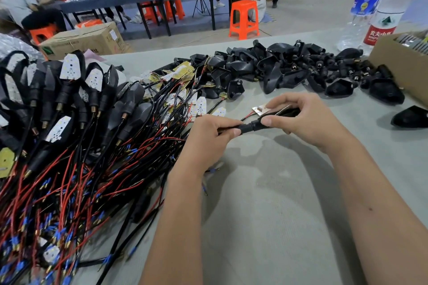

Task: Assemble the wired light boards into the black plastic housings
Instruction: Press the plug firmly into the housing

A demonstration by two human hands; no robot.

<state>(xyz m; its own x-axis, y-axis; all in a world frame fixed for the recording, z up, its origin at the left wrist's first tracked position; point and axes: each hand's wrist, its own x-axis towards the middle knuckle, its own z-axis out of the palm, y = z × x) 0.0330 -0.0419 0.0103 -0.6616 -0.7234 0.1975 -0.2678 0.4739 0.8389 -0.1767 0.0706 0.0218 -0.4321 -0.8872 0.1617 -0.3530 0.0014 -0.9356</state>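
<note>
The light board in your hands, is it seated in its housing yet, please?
Not yet: the light board sticks out beyond the black housing that the right hand holds.

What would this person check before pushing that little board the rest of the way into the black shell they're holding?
1. Grip on the housing: right hand holds it between thumb and fingers. Ok.
2. Grip on the stem: left hand pinches its cable end. Ok.
3. Red and black wires run from the stem opening to the light board. Ok.
4. Board seated in the housing: it sticks out at the rim, not seated. Not ok.
5. Solder joints sound: too small to judge. Cannot tell.
6. Supply to hand: empty housings pile lies behind, finished units at the left. Ok.
</note>
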